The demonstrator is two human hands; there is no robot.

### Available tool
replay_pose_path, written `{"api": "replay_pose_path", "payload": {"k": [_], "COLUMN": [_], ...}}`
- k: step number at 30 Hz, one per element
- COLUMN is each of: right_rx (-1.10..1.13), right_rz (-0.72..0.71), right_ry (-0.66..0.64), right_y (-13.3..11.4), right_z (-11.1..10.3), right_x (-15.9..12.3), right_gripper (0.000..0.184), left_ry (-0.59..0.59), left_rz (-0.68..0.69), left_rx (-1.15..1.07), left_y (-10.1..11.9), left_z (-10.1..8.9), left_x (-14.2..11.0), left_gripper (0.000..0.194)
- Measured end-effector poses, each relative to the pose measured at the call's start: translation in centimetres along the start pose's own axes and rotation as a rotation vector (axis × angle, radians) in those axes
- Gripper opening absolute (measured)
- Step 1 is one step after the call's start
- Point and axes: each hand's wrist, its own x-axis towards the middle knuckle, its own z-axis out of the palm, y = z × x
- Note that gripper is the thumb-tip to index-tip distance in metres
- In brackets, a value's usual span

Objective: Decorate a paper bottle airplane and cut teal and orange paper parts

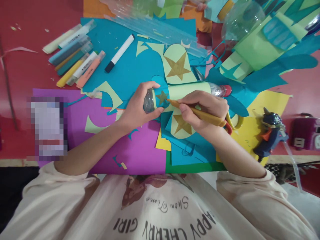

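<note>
A small plastic bottle (215,89) with a red cap lies on its side, wrapped in pale green and blue paper. My left hand (142,103) grips its clear bottom end, thumb and fingers on either side. On the blue band sits a gold-brown star (162,97). My right hand (203,106) holds a gold-brown marker (197,113), its tip touching the star's right point. Beside the bottle are two rounded green paper pieces bearing larger brown stars, one above (177,65) and one below (182,125).
Several markers (75,55) lie at upper left, with a black-capped white marker (120,53) nearer the middle. Scissors (235,121) and a glue gun (271,133) are at right. Glue sticks (160,31) lie at the back, near a paper-covered bottle (260,43). Paper scraps cover the coloured sheets.
</note>
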Motion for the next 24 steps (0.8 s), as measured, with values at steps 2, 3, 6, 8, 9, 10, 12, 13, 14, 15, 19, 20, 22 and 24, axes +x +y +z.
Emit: {"api": "replay_pose_path", "payload": {"k": [2, 3, 6, 8, 9, 10, 12, 13, 14, 15, 19, 20, 22, 24], "right_rx": [-0.002, -0.002, -0.001, -0.006, -0.008, -0.008, 0.002, 0.011, 0.018, 0.022, 0.017, 0.018, 0.020, 0.016], "right_rz": [-0.002, -0.015, -0.057, -0.057, -0.044, -0.036, -0.027, -0.030, -0.036, -0.041, -0.036, -0.032, -0.024, -0.027], "right_ry": [-0.005, -0.011, -0.031, -0.038, -0.035, -0.026, -0.004, 0.002, 0.002, -0.007, -0.042, -0.037, -0.019, -0.007], "right_y": [0.02, 0.03, 0.08, 0.09, 0.09, 0.10, 0.11, 0.12, 0.12, 0.12, 0.07, 0.06, 0.09, 0.15], "right_z": [0.02, 0.01, -0.04, -0.05, -0.05, -0.04, -0.01, -0.01, -0.02, -0.04, -0.16, -0.17, -0.14, -0.07], "right_x": [0.00, 0.02, 0.08, 0.09, 0.07, 0.05, 0.01, 0.00, 0.00, 0.00, -0.02, -0.03, -0.08, -0.13], "right_gripper": [0.014, 0.013, 0.011, 0.012, 0.013, 0.014, 0.014, 0.014, 0.013, 0.012, 0.011, 0.011, 0.011, 0.009], "left_ry": [-0.004, -0.007, -0.015, -0.004, 0.004, 0.010, 0.014, 0.014, 0.015, 0.017, 0.020, 0.021, 0.025, 0.032], "left_rz": [-0.012, -0.018, 0.010, 0.031, 0.030, 0.027, 0.008, 0.001, -0.003, -0.004, 0.014, 0.022, 0.032, 0.044], "left_rx": [-0.003, -0.001, 0.017, 0.032, 0.036, 0.037, 0.030, 0.025, 0.020, 0.015, 0.014, 0.018, 0.026, 0.037], "left_y": [-0.01, -0.04, -0.12, -0.13, -0.12, -0.08, 0.01, 0.05, 0.08, 0.10, 0.11, 0.11, 0.12, 0.12], "left_z": [0.00, -0.01, -0.08, -0.10, -0.09, -0.06, 0.00, 0.03, 0.05, 0.06, -0.01, -0.04, -0.08, -0.09], "left_x": [0.00, 0.01, 0.07, 0.12, 0.12, 0.12, 0.08, 0.06, 0.03, 0.01, 0.05, 0.08, 0.15, 0.21], "left_gripper": [0.053, 0.053, 0.055, 0.055, 0.054, 0.054, 0.053, 0.053, 0.052, 0.052, 0.053, 0.053, 0.052, 0.051]}}
